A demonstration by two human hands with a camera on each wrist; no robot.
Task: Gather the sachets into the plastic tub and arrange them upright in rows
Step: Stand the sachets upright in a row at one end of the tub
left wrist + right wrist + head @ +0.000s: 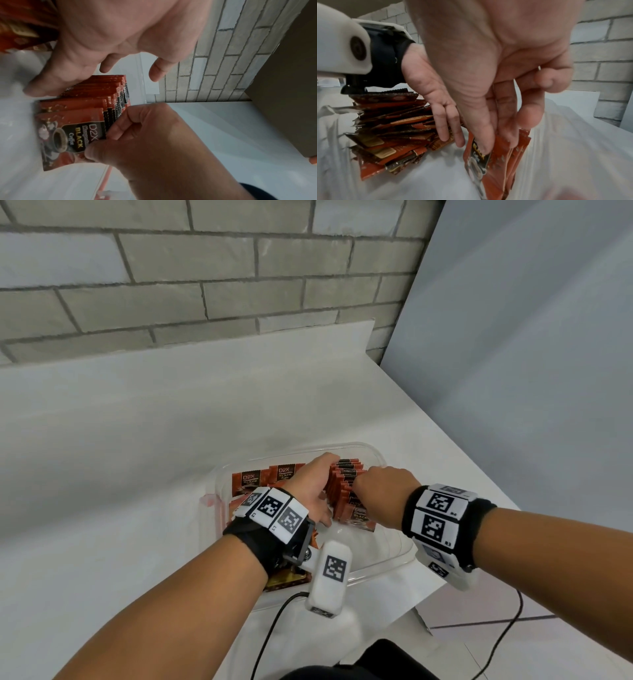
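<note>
While R hand [154, 142] pinches sachet row [96, 102], L hand [96, 40] flanks it

One clear plastic tub [383, 563] stands on one white bench [102, 440]. Two hands are inside it: the left hand [313, 481] and the right hand [382, 491]. One upright row of sachets [344, 484] holds roughly ten; exact number indeterminable. One loose heap of sachets [393, 128] cannot be counted.

A white table [137, 422] stands against a grey brick wall [205, 268], a pale panel [531, 337] leaning at right, tiled floor [548, 645] visible below
</note>
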